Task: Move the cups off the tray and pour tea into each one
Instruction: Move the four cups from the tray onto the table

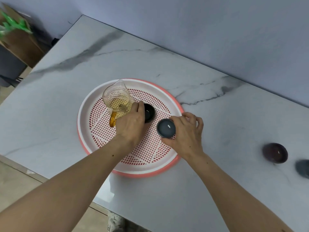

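A round pink-rimmed tray [87,104] with a white-and-red grid floor lies on the marble table. On it stands a glass pitcher [117,101] holding amber tea, its handle toward me. My left hand [132,124] is closed around a black cup [149,113] on the tray, right beside the pitcher. My right hand [185,131] grips a grey-blue cup [166,128] at the tray's right side. Two more cups stand on the table at the far right: a dark purple cup [275,153] and a blurred grey cup [302,168].
The marble table [217,114] runs along a pale blue wall [217,30]. Its left and near edges drop to the floor. A cardboard box [18,42] with green plastic sits off the table's far left.
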A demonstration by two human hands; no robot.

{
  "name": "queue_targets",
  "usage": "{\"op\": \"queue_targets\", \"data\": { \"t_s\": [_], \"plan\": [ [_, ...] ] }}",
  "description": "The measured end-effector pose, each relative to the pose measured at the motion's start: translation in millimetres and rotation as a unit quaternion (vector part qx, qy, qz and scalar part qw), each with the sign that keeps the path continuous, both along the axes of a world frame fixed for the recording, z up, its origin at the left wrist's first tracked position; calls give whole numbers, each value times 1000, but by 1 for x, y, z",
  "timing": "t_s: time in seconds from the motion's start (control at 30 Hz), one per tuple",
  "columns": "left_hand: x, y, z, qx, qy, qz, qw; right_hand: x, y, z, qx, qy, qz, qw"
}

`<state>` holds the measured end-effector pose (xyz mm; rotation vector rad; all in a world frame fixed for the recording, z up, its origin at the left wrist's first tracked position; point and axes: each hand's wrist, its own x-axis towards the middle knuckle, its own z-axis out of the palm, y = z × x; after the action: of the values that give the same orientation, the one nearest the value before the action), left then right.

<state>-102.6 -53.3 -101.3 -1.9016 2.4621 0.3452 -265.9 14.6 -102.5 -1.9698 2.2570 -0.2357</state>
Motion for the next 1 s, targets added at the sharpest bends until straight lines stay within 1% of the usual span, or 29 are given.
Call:
{"op": "queue_targets", "data": {
  "t_s": [0.27, 0.57, 0.77, 1.0],
  "plan": [
    [3, 8, 21, -11, 11, -27, 1000, -6, 9, 16, -11, -7, -13, 1000],
    [-21, 17, 86, -7, -1, -97, 995, -37, 45, 70, -27, -12, -84, 996],
    [-73, 30, 119, -16, 1, -149, 989, -83, 78, 101, -28, -17, -135, 990],
    [-158, 65, 128, -11, 13, -165, 986, -164, 118, 115, -32, -18, -153, 988]
  ]
}}
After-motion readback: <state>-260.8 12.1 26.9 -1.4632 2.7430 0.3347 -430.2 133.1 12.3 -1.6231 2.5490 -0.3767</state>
